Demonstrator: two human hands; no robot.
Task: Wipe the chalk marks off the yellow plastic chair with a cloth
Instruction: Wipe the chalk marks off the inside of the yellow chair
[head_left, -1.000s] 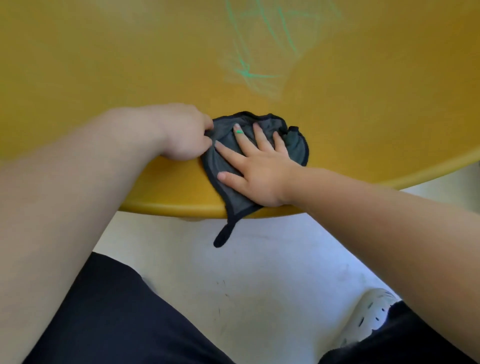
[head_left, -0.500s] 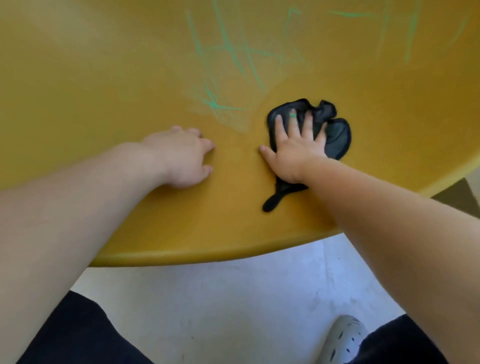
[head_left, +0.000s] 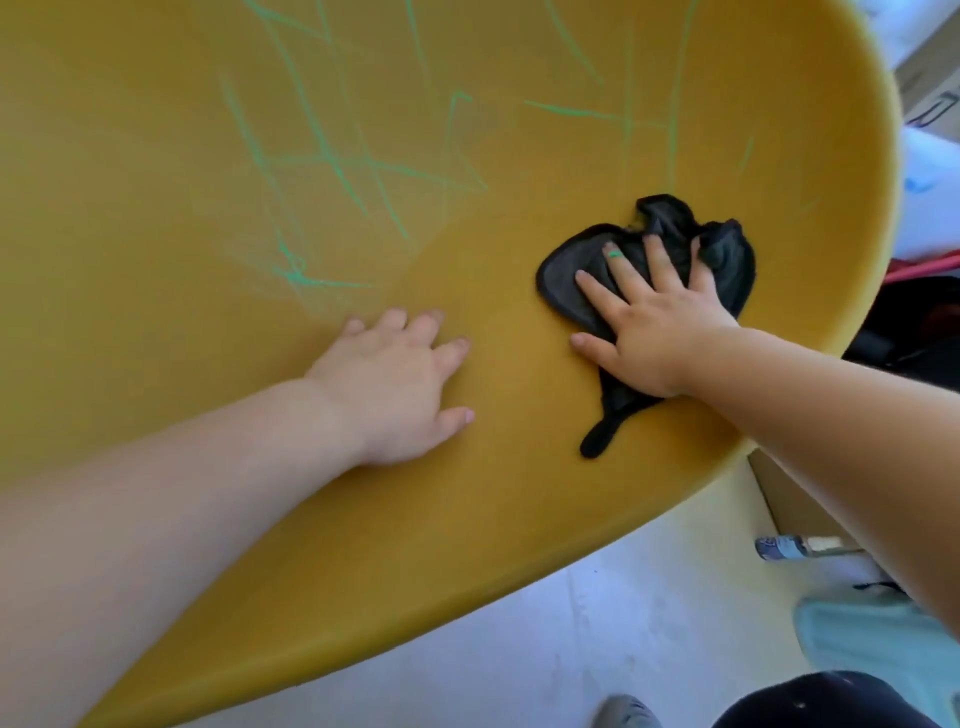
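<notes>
1. Two hands are down on the chair (head_left: 156, 338), which fills most of the view. It's a big curved yellow plastic shell, smooth and a bit glossy, with a rounded rim running along the bottom and up the right side.
2. Chalk (head_left: 332, 156) is all over it: thin green lines crossing each other in the upper middle, a thicker scribble lower left of that, and a few long strokes going off toward the upper right. Around the scribble there's a paler, smeary haze.
3. Cloth (head_left: 566, 291) is dark, nearly black, bunched up with wrinkles at the top. It lies on the chair's right side near the rim, well right of the main chalk patch, and a narrow tail of it sticks out below the wrist.
4. Right hand (head_left: 649, 322) lies flat on the cloth, fingers spread, pressing it down rather than clenching it. One finger has a green smudge near the tip.
5. Left hand (head_left: 400, 384) rests palm-down on bare yellow plastic just below the scribble, fingers loose and holding nothing.
6. Pale floor (head_left: 519, 649) shows below the rim.
</notes>
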